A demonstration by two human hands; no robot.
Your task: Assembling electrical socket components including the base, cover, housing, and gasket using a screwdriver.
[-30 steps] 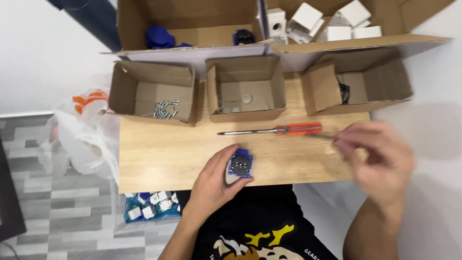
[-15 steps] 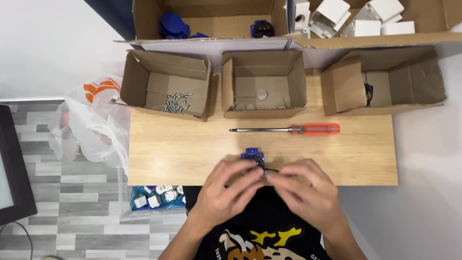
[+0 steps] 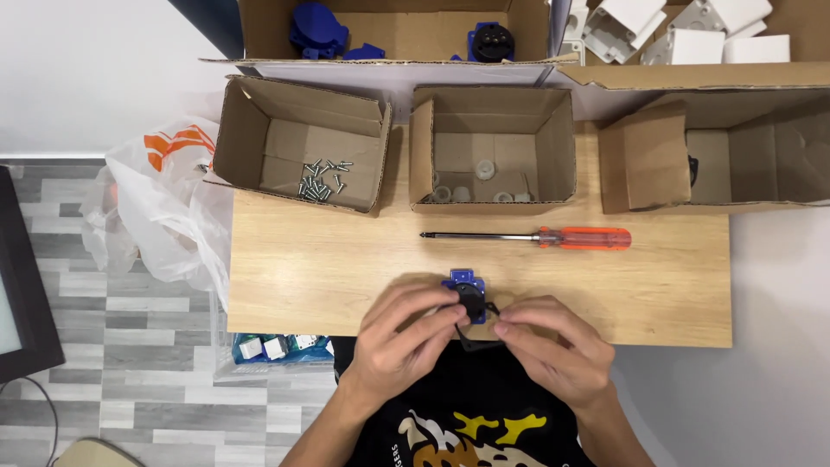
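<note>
1. A second ago the right hand [image 3: 553,346] reached toward the screwdriver [image 3: 527,236]; now it joins the left hand [image 3: 398,342] on the blue-and-black socket part [image 3: 467,298] at the counter [image 3: 328,268] near edge
2. Both hands' fingers are closed around it, so fitting resumes
3. One screwdriver, three small open boxes, one screw pile [image 3: 322,179]

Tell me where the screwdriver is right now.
In the head view the screwdriver lies flat on the wooden table, right of centre, just in front of the middle cardboard box and beyond both hands, untouched.
</note>
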